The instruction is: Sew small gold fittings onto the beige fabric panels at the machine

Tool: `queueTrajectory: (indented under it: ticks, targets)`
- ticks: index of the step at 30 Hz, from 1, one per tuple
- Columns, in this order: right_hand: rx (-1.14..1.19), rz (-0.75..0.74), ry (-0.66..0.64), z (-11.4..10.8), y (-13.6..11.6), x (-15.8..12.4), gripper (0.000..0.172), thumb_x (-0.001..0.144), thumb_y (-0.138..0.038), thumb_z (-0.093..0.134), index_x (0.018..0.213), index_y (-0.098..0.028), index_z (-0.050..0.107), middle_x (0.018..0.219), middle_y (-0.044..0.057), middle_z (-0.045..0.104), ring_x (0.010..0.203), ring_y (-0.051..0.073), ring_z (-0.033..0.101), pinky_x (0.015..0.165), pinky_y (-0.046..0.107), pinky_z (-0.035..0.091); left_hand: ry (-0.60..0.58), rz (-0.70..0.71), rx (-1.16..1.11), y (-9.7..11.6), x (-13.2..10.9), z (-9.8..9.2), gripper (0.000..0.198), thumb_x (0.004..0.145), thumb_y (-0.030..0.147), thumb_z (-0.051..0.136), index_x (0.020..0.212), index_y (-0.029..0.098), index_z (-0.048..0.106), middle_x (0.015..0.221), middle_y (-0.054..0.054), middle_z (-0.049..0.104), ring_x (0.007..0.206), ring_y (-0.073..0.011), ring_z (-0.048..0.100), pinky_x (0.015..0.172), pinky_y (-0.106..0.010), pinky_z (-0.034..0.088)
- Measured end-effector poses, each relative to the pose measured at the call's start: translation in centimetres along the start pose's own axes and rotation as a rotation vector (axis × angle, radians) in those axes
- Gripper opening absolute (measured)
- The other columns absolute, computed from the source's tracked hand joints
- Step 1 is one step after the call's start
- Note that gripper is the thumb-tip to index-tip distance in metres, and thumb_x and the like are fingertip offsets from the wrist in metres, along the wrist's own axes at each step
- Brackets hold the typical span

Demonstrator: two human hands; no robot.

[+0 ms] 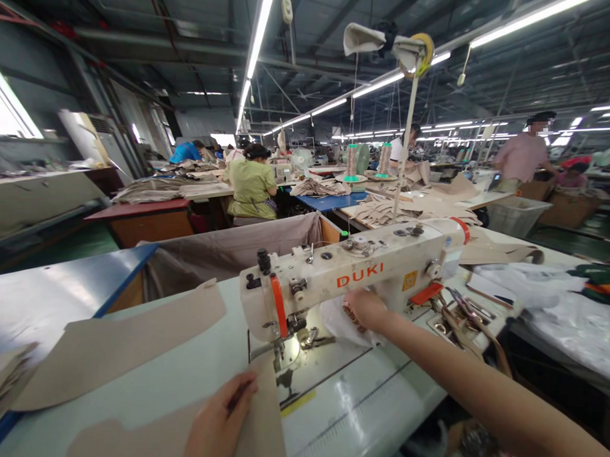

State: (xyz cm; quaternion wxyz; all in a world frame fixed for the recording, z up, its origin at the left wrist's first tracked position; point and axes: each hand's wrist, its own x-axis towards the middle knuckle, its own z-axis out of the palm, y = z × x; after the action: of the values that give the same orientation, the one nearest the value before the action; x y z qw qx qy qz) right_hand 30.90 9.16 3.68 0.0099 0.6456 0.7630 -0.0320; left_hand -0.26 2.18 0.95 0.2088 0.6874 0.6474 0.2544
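My left hand (pixel 222 418) is closed, with thumb and fingertips together at a beige fabric piece (pixel 264 416), which lies on the machine bed and reaches the needle area. Behind the arm of the white sewing machine (pixel 320 288), a white plastic bag (pixel 333 324) holds small brownish-gold pieces (pixel 352 317). My right hand (pixel 368 309) reaches into this bag under the machine arm; its fingers are mostly hidden. A lamp lights the presser foot (pixel 280 349). Another beige piece (pixel 139 341) lies flat at the left.
Scissors (pixel 465 306) and straps (pixel 459 333) lie in a tray at the right, beside clear plastic bags (pixel 578 319). A thread stand pole (pixel 406 145) rises behind the machine. A blue-edged table (pixel 77 283) is at the left. A person in green (pixel 251 187) sits ahead.
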Motion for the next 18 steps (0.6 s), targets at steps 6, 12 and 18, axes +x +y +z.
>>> queueTrajectory:
  ticks: [6, 12, 18]
  targets:
    - [0.067, -0.071, 0.050, -0.3, 1.4, -3.4, 0.015, 0.086, -0.015, 0.053, 0.086, -0.015, 0.068, 0.094, 0.008, 0.068, 0.091, 0.020, 0.061, 0.080, 0.030, 0.045, -0.001, 0.014, 0.017, 0.0, 0.0, -0.1, 0.034, 0.074, 0.044, 0.040, 0.084, 0.027, 0.068, 0.087, 0.000, 0.075, 0.081, -0.0226, 0.069, 0.076, -0.028, 0.052]
    - [0.111, -0.115, 0.041, 0.8, 1.6, -5.8, 0.019, 0.082, -0.012, 0.053, 0.089, -0.018, 0.070, 0.094, 0.008, 0.069, 0.093, 0.021, 0.061, 0.079, 0.026, 0.043, 0.007, 0.041, 0.020, -0.5, 0.2, 0.2, 0.032, 0.076, 0.042, 0.042, 0.085, 0.028, 0.069, 0.088, 0.001, 0.075, 0.082, -0.0228, 0.069, 0.078, -0.029, 0.052]
    - [0.104, -0.093, 0.058, 1.7, 0.8, -4.6, 0.022, 0.083, -0.009, 0.049, 0.087, -0.012, 0.070, 0.092, 0.014, 0.069, 0.089, 0.022, 0.062, 0.078, 0.028, 0.044, 0.015, 0.039, 0.048, -0.2, 0.0, 0.0, 0.033, 0.076, 0.043, 0.042, 0.086, 0.026, 0.070, 0.088, 0.000, 0.075, 0.081, -0.0230, 0.069, 0.077, -0.030, 0.052]
